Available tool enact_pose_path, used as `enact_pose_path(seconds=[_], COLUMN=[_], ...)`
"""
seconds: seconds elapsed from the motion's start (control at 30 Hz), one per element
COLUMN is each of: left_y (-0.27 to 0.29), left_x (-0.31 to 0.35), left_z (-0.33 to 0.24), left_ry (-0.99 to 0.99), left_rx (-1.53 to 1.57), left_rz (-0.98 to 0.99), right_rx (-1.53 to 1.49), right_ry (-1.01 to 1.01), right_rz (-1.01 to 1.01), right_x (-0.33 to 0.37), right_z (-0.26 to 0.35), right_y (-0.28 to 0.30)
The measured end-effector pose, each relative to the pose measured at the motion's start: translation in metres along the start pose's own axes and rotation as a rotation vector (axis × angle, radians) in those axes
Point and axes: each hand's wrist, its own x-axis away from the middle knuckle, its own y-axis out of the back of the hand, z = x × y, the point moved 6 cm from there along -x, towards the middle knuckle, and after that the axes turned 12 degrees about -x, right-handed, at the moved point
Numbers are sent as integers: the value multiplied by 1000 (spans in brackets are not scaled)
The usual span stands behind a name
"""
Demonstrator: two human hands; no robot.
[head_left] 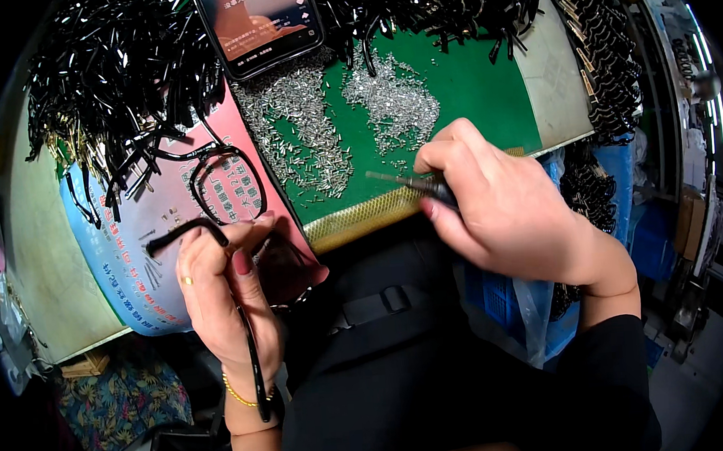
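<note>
My left hand (223,290) is closed around a black eyeglass frame (256,363). One temple hangs down along my wrist; another curved black tip shows over my fingers, and the rims are partly hidden. My right hand (511,207) grips a thin screwdriver (436,189) between thumb and fingers, its shaft pointing left over the near edge of the green mat (478,92). The tip is apart from the glasses. Beyond it lie two spreads of tiny silver metal pieces, a left pile (301,137) and a right pile (391,102).
A dense heap of black eyeglass temples (124,66) runs along the far side of the table. A phone (259,23) stands there with its screen lit. A pink and blue printed sheet (137,258) lies at left. Blue crates (497,300) are below right.
</note>
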Motion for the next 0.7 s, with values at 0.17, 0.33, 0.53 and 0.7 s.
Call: enact_pose_path(seconds=[0.17,0.33,0.53,0.7], left_y=[-14,-34,-15,-33], left_x=[-31,-56,-54,-48], left_z=[-35,-49,-24,-41], left_ry=[-362,-483,-189,-505], left_rx=[18,-136,1,-113], left_rz=[187,172,149,219], right_rx=[216,293,306,212], right_ry=[24,18,23,-74], right_rz=[102,77,61,84], right_x=[1,-1,-3,-9], right_z=[-8,-11,-13,-13], right_y=[-11,-15,-17,-20])
